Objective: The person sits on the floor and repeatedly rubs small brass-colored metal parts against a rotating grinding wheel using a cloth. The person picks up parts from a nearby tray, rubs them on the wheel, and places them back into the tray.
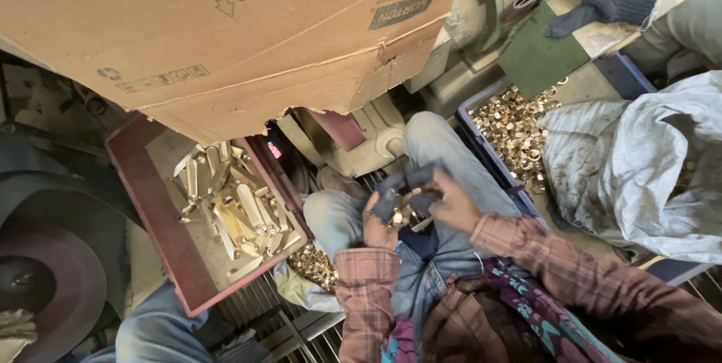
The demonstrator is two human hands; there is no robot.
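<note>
Both arms had on a plaid flannel shirt, faded red-brown with thin pale lines, and the cuffs came right down to the wrists. The left hand (378,229) and right hand (453,203) were bare, no gloves. The legs were in washed-out blue jeans, pale and worn around the knees. Across the chest hung a dark purple cloth with teal and pink flower shapes (a scarf or a shawl, couldn't tell which), lying over the shirt front. Everything looked well used, a bit dusty.
</note>
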